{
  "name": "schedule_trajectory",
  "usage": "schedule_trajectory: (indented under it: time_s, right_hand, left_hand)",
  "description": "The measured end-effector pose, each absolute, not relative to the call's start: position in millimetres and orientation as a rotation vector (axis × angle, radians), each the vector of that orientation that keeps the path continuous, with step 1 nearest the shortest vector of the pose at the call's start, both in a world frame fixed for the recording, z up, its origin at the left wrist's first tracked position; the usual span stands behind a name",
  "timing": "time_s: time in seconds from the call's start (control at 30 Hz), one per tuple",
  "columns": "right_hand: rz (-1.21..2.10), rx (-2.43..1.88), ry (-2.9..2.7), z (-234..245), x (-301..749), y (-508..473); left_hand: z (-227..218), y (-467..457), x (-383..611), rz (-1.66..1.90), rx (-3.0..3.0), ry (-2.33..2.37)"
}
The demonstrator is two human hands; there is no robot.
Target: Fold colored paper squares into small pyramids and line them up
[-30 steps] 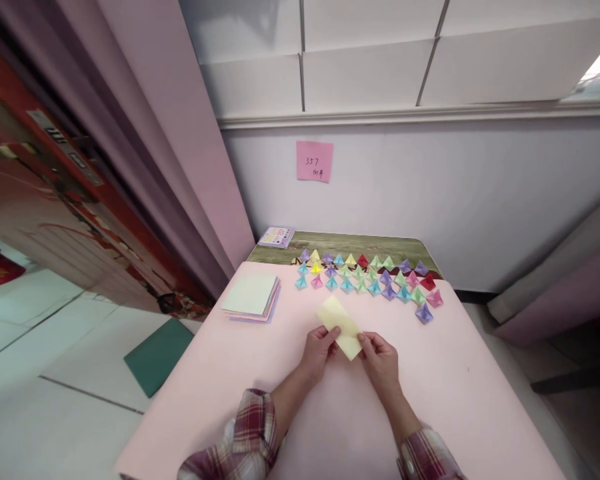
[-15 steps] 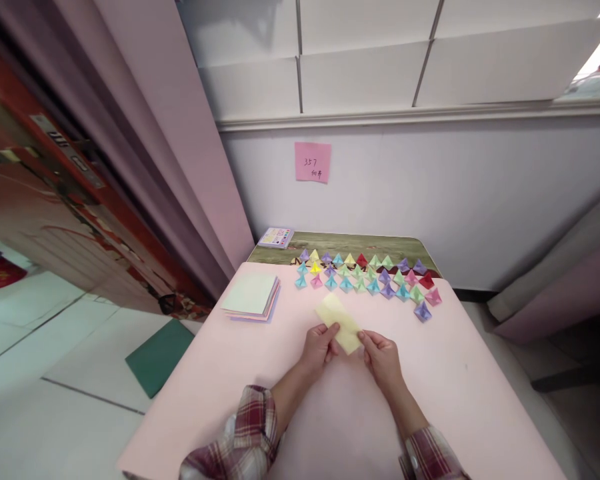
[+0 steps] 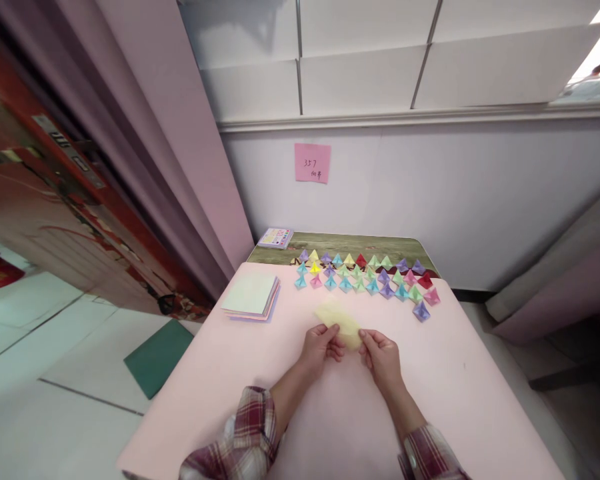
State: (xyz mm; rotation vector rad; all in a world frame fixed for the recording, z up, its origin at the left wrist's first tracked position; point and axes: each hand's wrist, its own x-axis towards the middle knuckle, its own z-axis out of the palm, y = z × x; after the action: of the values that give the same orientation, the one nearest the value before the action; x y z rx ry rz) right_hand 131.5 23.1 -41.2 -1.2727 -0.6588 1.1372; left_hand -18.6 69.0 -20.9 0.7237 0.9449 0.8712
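A pale yellow sheet of origami paper is held above the pink tabletop, slightly blurred and tilted. My left hand pinches its near left edge between thumb and fingers. At the right corner, my right hand grips the same sheet with thumb and forefinger. Just beyond the paper stand several small folded paper pieces in rows, coloured blue, green, purple, pink, yellow and red. One purple folded piece sits apart, nearer to my right hand.
A stack of square paper sheets lies on the pink-covered table to the left. A paper packet rests at the far left corner. On the wall hangs a pink note. A green board is on the floor.
The yellow paper has tipped and its near edge has shifted between my hands. The fingers of my left hand show more beneath it. Both hands stay in nearly the same place.
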Motion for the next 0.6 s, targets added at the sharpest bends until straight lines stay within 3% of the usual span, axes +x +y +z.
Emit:
schedule_trajectory:
  time_s: [0.6]
  right_hand:
    - [1.056, -1.235, -0.654, -45.0, 130.1, 23.6]
  left_hand:
    - [-22.7, 66.4, -16.3, 0.965, 0.683, 0.941]
